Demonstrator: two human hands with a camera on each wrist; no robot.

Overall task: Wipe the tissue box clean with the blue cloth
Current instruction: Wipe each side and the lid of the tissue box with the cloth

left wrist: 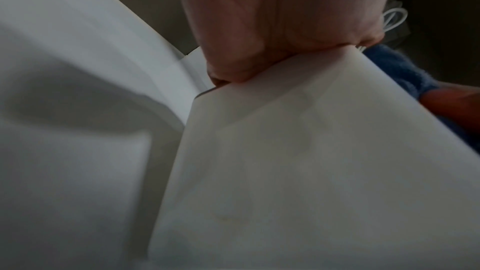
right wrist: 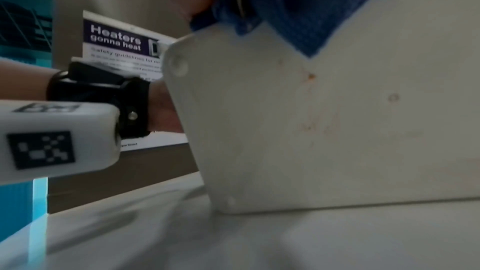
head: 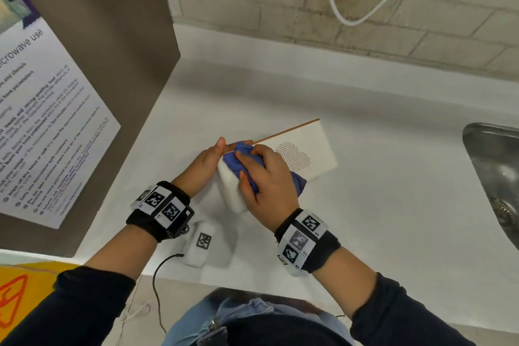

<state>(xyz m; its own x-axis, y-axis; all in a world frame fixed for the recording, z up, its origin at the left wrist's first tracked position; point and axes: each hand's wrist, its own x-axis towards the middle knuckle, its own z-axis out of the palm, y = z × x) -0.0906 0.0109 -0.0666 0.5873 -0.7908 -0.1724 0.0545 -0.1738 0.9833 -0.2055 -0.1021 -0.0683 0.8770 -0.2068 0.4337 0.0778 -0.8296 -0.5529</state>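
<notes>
The white tissue box (head: 309, 149) lies tipped on its side on the white counter (head: 365, 219), its wooden lid edge facing away from me. My left hand (head: 209, 157) holds the box's left end, thumb up along the lid edge; its fingers are hidden behind the box. My right hand (head: 266, 180) grips the bunched blue cloth (head: 241, 163) and presses it onto the box's upper near corner. In the left wrist view the left hand (left wrist: 259, 28) bears on the box (left wrist: 311, 171), with the cloth (left wrist: 405, 73) beyond. The right wrist view shows faint brownish marks on the box (right wrist: 337, 130) below the cloth (right wrist: 311, 17).
A steel sink (head: 494, 177) is sunk into the counter at the right. A small white device with a marker (head: 198, 243) and a black cable lies near the front edge. A brown panel with a microwave poster (head: 42, 121) stands at the left. A brick wall (head: 309, 8) lies behind.
</notes>
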